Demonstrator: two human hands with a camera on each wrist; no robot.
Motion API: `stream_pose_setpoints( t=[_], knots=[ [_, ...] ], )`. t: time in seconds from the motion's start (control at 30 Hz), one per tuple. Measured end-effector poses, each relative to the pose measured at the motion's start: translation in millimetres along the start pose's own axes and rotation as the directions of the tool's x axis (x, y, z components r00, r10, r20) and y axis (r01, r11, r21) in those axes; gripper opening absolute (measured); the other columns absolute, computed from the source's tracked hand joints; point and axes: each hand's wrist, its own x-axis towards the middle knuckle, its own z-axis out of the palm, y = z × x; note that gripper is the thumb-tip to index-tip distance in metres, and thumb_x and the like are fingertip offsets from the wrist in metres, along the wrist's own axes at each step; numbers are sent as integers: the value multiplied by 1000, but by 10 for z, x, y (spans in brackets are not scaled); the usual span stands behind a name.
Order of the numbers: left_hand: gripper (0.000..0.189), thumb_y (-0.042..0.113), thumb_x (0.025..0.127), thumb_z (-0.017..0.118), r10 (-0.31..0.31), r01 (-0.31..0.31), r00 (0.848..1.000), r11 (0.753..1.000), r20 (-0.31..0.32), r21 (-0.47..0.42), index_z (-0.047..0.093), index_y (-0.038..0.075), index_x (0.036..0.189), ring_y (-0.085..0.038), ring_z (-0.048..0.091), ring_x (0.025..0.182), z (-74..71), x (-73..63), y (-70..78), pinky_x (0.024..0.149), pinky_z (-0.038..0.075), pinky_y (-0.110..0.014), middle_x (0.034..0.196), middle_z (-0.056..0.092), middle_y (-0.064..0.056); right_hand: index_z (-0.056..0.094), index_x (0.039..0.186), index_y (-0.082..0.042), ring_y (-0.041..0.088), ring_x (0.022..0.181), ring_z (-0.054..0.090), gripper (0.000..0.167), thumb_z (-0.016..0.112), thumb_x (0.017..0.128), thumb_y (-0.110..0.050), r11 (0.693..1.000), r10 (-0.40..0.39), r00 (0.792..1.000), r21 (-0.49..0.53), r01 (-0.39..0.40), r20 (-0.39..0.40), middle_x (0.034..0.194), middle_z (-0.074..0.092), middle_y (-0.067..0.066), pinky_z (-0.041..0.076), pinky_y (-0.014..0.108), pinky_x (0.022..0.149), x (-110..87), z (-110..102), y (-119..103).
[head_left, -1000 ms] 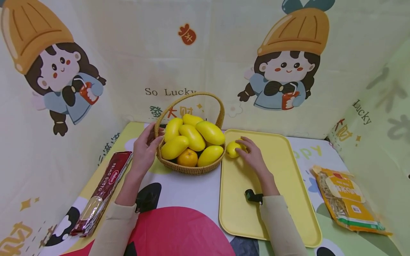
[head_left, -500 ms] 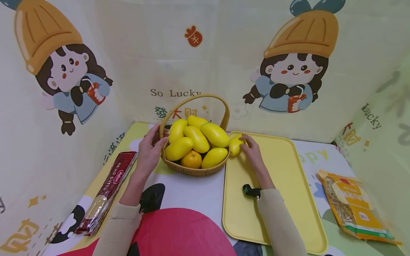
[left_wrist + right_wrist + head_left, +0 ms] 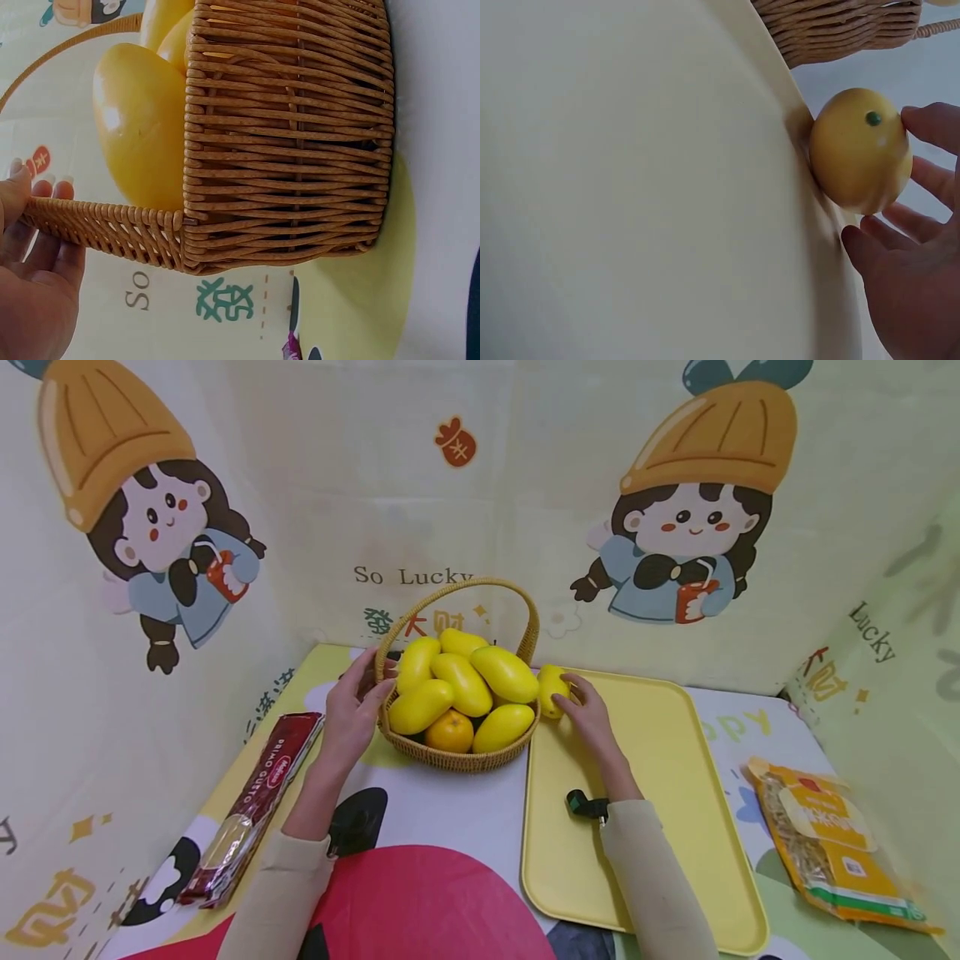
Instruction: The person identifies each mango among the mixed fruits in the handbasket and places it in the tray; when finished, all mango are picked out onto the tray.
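A wicker basket point(image 3: 465, 763) stands on the table, heaped with several yellow mangoes point(image 3: 461, 685) and an orange point(image 3: 450, 732) at its front. My left hand point(image 3: 352, 708) holds the left base of the basket's arched handle point(image 3: 97, 225), thumb on one side and fingers on the other. Just right of the basket, one loose mango point(image 3: 552, 692) lies at the back left edge of the yellow tray point(image 3: 645, 760). Thumb and fingers of my right hand point(image 3: 592, 720) grip it lightly from the right. Its small green stem spot shows in the right wrist view point(image 3: 860, 150).
On the left lies a long dark red packet point(image 3: 251, 810). An orange and clear food bag point(image 3: 836, 843) lies right of the tray. Printed cloth walls point(image 3: 315, 527) close in the back and both sides. The basket's right side is close against the tray's left edge.
My right hand has drawn the loose mango left, up to the basket's side and the tray's edge, and the mango has turned. My left hand keeps its hold on the handle. The view has shifted slightly.
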Motion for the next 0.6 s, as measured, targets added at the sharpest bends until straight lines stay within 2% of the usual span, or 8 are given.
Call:
stream_pose_setpoints(
  t=[0.07,0.2,0.33,0.5,0.6],
  knots=[
    [50,21,101,56,-1,1,1000,1000,-3,5,43,30,148,-18,62,120,-3,6,-4,98,51,-15,130,62,-3,45,145,-2,38,148,31,54,64,97,-21,1000,-5,1000,0,5,13,158,35,18,31,50,122,-43,4,-108],
    [50,20,101,57,0,0,1000,1000,0,8,43,30,148,-17,62,120,-1,7,-20,100,51,-16,130,62,-3,47,144,-1,34,150,28,52,63,97,-18,996,-68,998,-66,67,-17,156,37,18,29,53,122,-43,-6,-137],
    [50,20,101,57,1,-1,1000,1000,3,6,43,30,149,-17,62,121,-2,8,-14,100,51,-17,131,62,-3,51,143,-9,29,148,32,50,64,97,-23,982,-152,986,-124,143,-66,154,43,13,29,50,123,13,3,-73],
    [51,20,101,57,-3,3,1000,1000,1,-1,42,30,149,-17,62,122,-6,0,-6,100,51,-17,132,62,-2,53,142,-13,26,146,36,48,65,97,-24,975,-207,976,-100,199,-75,151,47,9,28,47,124,-16,25,-222],
    [52,20,101,57,2,-2,1000,1000,2,-1,42,30,149,-17,62,122,-7,1,-4,100,51,-17,132,62,-2,54,141,-12,29,142,41,47,65,97,-22,971,-237,969,-58,234,-66,148,50,11,30,48,123,-55,47,-337]
  ],
)
